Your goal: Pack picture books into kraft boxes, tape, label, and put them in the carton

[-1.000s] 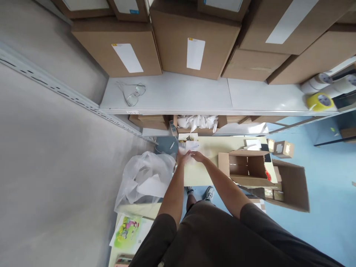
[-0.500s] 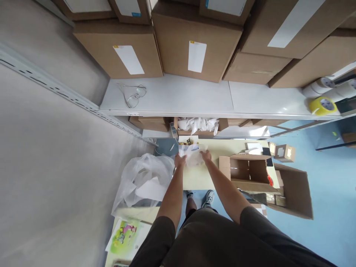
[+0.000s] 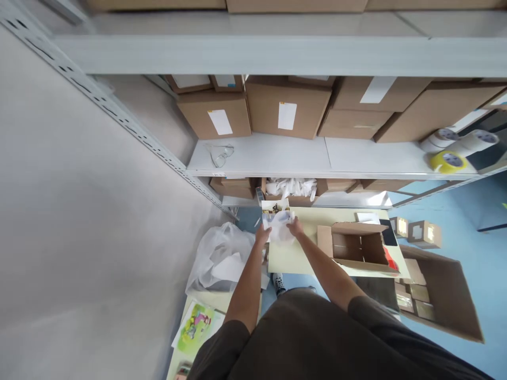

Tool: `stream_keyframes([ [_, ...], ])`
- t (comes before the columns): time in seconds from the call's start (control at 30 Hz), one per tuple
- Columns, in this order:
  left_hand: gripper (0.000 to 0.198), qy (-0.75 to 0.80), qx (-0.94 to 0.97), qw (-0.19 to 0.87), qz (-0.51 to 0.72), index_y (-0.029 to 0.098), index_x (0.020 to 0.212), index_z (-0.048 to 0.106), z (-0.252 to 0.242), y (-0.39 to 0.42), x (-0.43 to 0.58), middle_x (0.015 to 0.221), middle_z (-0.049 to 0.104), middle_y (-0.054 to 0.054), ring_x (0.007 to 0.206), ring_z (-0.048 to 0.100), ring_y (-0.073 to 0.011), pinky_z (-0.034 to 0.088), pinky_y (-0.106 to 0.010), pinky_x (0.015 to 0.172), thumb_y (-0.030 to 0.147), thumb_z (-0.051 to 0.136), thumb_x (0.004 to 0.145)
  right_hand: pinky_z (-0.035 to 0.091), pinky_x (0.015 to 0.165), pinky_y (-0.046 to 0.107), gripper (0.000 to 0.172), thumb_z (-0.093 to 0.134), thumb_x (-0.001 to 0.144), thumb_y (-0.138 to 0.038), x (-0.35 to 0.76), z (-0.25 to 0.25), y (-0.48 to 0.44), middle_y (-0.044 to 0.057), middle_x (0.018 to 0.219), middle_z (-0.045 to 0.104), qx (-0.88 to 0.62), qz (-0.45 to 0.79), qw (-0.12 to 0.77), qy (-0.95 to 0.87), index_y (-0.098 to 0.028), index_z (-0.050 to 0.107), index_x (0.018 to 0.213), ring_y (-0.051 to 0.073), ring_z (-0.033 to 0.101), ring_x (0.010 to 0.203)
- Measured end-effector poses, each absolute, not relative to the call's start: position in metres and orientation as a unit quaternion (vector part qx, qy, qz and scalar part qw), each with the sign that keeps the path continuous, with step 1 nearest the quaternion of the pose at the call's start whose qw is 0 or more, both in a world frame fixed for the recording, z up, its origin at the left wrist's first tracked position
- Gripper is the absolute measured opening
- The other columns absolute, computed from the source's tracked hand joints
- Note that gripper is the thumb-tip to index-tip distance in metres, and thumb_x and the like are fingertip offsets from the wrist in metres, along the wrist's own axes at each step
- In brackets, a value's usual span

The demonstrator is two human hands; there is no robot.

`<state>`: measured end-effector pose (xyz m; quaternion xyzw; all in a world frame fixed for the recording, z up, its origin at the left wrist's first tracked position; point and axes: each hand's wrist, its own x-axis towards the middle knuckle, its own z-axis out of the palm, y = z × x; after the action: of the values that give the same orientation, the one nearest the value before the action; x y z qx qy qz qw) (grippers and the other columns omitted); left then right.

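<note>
Between my two hands is a translucent white plastic bag (image 3: 282, 228), held over the pale yellow table (image 3: 301, 258). My left hand (image 3: 263, 235) is closed on its left edge, and my right hand (image 3: 295, 227) grips the right edge. What the bag contains, if anything, I cannot make out. Just behind it stands a small white box (image 3: 276, 205) with dark and gold items in it, partly covered by the bag. To the right on the same table is an open cardboard box (image 3: 358, 247).
A grey shelf (image 3: 277, 155) with cardboard boxes, glasses (image 3: 222, 154) and tape rolls (image 3: 447, 161) rises ahead. Below it sits a carton of white crumpled pieces (image 3: 291, 187). A large clear plastic bag (image 3: 222, 258) lies left; a big open carton (image 3: 451, 290) stands on the floor at right.
My view has pulled back and shifted, so an upper shelf now shows. Both hands still hold the plastic bag, which now sits closer over the small white box.
</note>
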<state>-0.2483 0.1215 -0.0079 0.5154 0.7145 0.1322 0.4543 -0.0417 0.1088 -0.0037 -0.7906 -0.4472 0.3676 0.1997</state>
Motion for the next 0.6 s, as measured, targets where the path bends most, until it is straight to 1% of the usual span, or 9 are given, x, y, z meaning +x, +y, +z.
stream_keyframes([
  [0.1,0.034,0.677,0.547,0.458,0.183,0.016,0.122,0.071,0.027,0.119,-0.249,0.119,0.08,-0.012,0.119,0.074,-0.0328,0.057,-0.041,0.105,0.028,0.078,0.091,0.059,0.091,0.044,0.037,0.065,0.082,-0.022,-0.027,0.031,0.103,0.008,0.103,0.075,-0.777,0.371,0.226,-0.455,-0.022,0.063,0.119,0.03,0.072,0.097],
  [0.2,0.037,0.653,0.574,0.442,0.219,0.018,0.131,0.068,0.058,0.113,-0.236,0.125,0.079,-0.011,0.119,0.074,-0.0289,0.057,-0.039,0.105,0.026,0.071,0.095,0.058,0.096,0.045,0.041,0.065,0.082,-0.023,-0.008,0.061,0.088,0.008,0.109,0.075,-0.761,0.362,0.274,-0.463,-0.023,0.06,0.123,0.032,0.071,0.102],
  [0.3,0.041,0.643,0.609,0.41,0.217,0.02,0.137,0.065,0.085,0.101,-0.207,0.131,0.077,-0.011,0.123,0.072,-0.0296,0.056,-0.039,0.106,0.03,0.068,0.098,0.057,0.098,0.047,0.046,0.066,0.083,-0.025,0.018,0.084,0.066,0.01,0.114,0.075,-0.768,0.347,0.302,-0.446,-0.023,0.058,0.128,0.034,0.07,0.108],
  [0.43,0.04,0.616,0.663,0.377,0.198,0.022,0.138,0.067,0.118,0.079,-0.15,0.13,0.078,-0.01,0.125,0.071,-0.0319,0.055,-0.039,0.107,0.031,0.064,0.099,0.057,0.099,0.047,0.05,0.068,0.084,-0.026,0.067,0.103,0.032,0.012,0.117,0.075,-0.787,0.33,0.318,-0.413,-0.023,0.058,0.133,0.037,0.07,0.112],
  [0.53,0.039,0.593,0.698,0.363,0.172,0.024,0.139,0.068,0.14,0.057,-0.097,0.131,0.078,-0.009,0.127,0.069,-0.0314,0.054,-0.038,0.107,0.03,0.061,0.101,0.057,0.098,0.047,0.047,0.066,0.087,-0.027,0.11,0.112,0.005,0.012,0.118,0.076,-0.79,0.324,0.334,-0.4,-0.023,0.058,0.133,0.037,0.07,0.111],
  [0.6,0.038,0.591,0.713,0.346,0.151,0.025,0.139,0.068,0.152,0.038,-0.059,0.128,0.078,-0.01,0.124,0.07,-0.0317,0.054,-0.038,0.105,0.029,0.059,0.102,0.057,0.097,0.046,0.043,0.065,0.089,-0.029,0.138,0.117,-0.012,0.012,0.119,0.076,-0.777,0.336,0.356,-0.397,-0.023,0.059,0.131,0.036,0.071,0.111],
])
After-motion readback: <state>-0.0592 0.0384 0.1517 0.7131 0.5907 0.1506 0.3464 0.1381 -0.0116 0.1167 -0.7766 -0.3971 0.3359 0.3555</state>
